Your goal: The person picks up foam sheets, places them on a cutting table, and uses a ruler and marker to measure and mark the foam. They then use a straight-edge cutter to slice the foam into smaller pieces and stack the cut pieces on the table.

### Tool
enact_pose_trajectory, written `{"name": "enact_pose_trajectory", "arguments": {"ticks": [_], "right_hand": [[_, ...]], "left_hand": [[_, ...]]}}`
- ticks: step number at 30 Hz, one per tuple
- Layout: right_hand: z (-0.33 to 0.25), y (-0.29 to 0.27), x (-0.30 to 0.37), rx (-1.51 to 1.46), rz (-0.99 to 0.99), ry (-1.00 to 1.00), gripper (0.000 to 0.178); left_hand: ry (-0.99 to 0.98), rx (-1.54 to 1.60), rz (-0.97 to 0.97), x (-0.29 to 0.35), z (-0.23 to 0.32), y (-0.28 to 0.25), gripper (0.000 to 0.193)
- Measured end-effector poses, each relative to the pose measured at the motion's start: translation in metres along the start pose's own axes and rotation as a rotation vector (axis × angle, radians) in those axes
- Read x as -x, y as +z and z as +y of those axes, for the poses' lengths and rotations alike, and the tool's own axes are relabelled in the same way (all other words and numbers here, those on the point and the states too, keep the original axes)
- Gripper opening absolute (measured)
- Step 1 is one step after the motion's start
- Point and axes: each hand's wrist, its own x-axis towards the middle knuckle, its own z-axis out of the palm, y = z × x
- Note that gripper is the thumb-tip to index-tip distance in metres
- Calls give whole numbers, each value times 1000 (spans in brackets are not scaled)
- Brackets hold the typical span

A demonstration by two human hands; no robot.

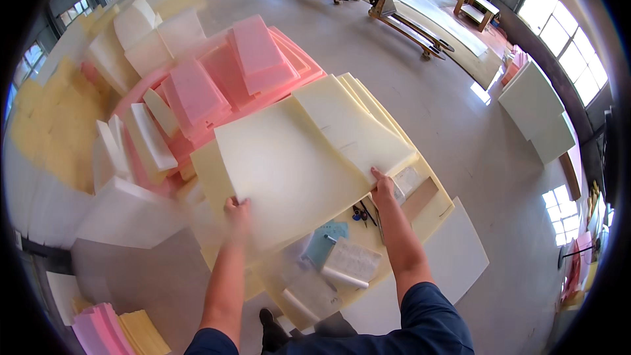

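Observation:
A wide cream-white foam sheet lies tilted across a stack of yellowish foam boards. My left hand pinches its near left edge, thumb on top, slightly smeared by motion. At the near right corner, my right hand grips the foam with its thumb above and the other fingers mostly hidden. A second white foam sheet with short slits lies beside the first, close to the right thumb. Whether the right fingers also hold this second sheet is unclear.
Near me on the boards lie an open notebook, a blue paper, small dark tools and a brown strip. Pink foam blocks are piled beyond, white foam blocks at left. A pallet jack stands far off.

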Motion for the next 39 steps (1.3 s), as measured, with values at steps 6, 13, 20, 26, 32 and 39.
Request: {"name": "enact_pose_trajectory", "arguments": {"ticks": [6, 13, 20, 26, 32, 39], "right_hand": [[10, 0, 1, -13, 117, 55, 44], [9, -25, -13, 182, -73, -262, 45], [24, -8, -4, 317, 190, 40, 47], [11, -18, 15, 504, 391, 91, 49], [26, 40, 18, 226, 215, 25, 58], [17, 5, 6, 352, 315, -389, 79]], "left_hand": [[-18, -5, 44, -12, -42, 0, 20], [62, 159, 56, 24, -32, 20, 21], [25, 47, 74, 5, -64, 0, 27], [-51, -617, 293, 8, -72, -18, 61], [-395, -39, 135, -82, -163, -143, 60], [-375, 85, -40, -20, -124, -86, 48]]}}
